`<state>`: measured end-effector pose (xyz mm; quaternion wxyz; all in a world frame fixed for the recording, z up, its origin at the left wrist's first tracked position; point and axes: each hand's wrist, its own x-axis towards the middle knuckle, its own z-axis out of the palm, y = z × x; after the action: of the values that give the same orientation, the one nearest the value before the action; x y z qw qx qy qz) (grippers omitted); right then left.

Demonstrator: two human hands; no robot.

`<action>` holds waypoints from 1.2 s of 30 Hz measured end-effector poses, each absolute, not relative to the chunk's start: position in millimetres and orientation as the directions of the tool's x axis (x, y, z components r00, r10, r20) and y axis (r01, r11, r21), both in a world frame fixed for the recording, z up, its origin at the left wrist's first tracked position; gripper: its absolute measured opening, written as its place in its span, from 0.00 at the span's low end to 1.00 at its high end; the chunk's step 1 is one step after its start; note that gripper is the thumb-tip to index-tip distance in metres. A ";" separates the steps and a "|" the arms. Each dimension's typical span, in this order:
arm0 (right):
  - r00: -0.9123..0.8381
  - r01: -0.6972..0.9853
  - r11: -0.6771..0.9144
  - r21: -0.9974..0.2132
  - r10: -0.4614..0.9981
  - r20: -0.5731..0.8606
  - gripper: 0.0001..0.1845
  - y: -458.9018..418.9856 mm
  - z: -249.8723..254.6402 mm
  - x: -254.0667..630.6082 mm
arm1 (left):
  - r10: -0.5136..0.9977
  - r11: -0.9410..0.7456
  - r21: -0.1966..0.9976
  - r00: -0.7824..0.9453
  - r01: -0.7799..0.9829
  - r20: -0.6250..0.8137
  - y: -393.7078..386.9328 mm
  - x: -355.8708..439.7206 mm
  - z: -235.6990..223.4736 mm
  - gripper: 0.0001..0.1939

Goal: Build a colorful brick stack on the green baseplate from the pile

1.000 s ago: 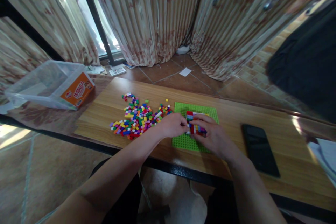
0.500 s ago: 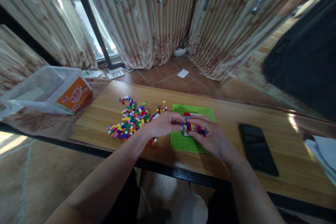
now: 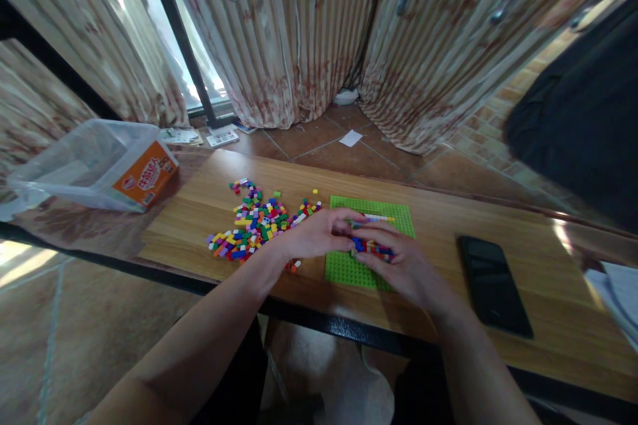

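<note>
A green studded baseplate (image 3: 341, 271) lies on the wooden table, and both hands are over it. Between them is a block of joined toy bricks (image 3: 371, 249) in blue, red and yellow, partly covered by fingers. My right hand (image 3: 403, 259) is closed around this brick block from the right. My left hand (image 3: 319, 234) curls at the block's left end with thumb and fingers bent together; what they pinch, if anything, is hidden. A row of pale bricks with a yellow end (image 3: 383, 218) shows behind the fingers. Left of the plate spreads a pile of loose coloured bricks (image 3: 259, 220).
On the right of the table (image 3: 184, 226) lies a black phone (image 3: 493, 285), with papers (image 3: 618, 289) at the far right edge. A clear plastic bin (image 3: 100, 166) with an orange label stands at the left. Curtains (image 3: 279, 46) hang beyond the table.
The camera view has shifted slightly. My left fingers have come over the block's left end, covering the red brick and more of the block. My right hand keeps its hold.
</note>
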<state>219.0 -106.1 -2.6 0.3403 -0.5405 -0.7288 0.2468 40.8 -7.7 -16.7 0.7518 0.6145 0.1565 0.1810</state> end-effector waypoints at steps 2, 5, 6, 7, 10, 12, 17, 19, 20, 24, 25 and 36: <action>-0.196 0.580 0.293 -0.760 0.956 0.219 0.16 -106.8 -0.5 221.0 | 0.452 0.181 0.980 0.892 -0.087 -0.004 -7.8 40.2 -14.1 0.26; -0.201 0.534 0.278 -0.798 0.959 0.199 0.15 -106.9 2.1 223.8 | 0.442 0.209 0.972 0.897 -0.111 0.008 -8.8 40.9 -10.3 0.26; -0.197 0.522 0.269 -0.809 0.961 0.193 0.14 -106.7 2.6 224.6 | 0.440 0.220 0.969 0.898 -0.116 0.008 -9.1 41.5 -9.5 0.26; -0.188 0.508 0.261 -0.821 0.964 0.189 0.14 -106.6 2.9 225.6 | 0.441 0.230 0.966 0.897 -0.118 0.005 -9.2 42.2 -9.2 0.26; -0.134 0.471 0.228 -0.852 0.973 0.187 0.13 -106.7 2.9 229.2 | 0.512 0.215 0.972 0.859 -0.099 -0.026 -7.5 44.4 -10.6 0.24; -0.089 0.492 0.210 -0.845 0.978 0.191 0.12 -107.1 2.3 232.3 | 0.622 0.150 0.988 0.780 -0.042 -0.061 -4.8 45.4 -12.6 0.18; -0.118 0.646 0.236 -0.726 0.970 0.211 0.10 -106.7 -1.5 238.6 | 0.682 0.015 0.983 0.717 0.184 -0.145 -3.6 46.3 -14.6 0.06; -0.143 0.676 0.244 -0.696 0.969 0.200 0.10 -105.9 -3.2 239.8 | 0.637 -0.027 0.969 0.751 0.246 -0.173 -7.1 47.4 -15.1 0.06; -0.145 0.687 0.241 -0.685 0.970 0.196 0.10 -105.5 -3.8 240.1 | 0.629 -0.056 0.959 0.756 0.277 -0.182 -9.0 48.4 -16.0 0.07; -0.115 0.711 0.226 -0.666 0.972 0.206 0.09 -104.9 -5.1 240.4 | 0.658 -0.207 0.896 0.734 0.393 -0.170 -12.9 54.1 -23.5 0.08; -0.112 0.711 0.225 -0.666 0.972 0.209 0.09 -104.9 -5.2 240.4 | 0.660 -0.244 0.879 0.734 0.409 -0.158 -12.7 55.4 -25.6 0.09; -0.087 0.708 0.185 -0.681 0.980 0.177 0.11 -103.8 -7.4 238.0 | 0.660 -0.193 0.844 0.702 0.501 -0.267 -16.8 59.8 -24.0 0.08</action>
<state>238.0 -103.8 -7.4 0.3115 -0.5998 -0.7040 0.2184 59.8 -16.8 -24.0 0.5107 0.7683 0.3780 0.0777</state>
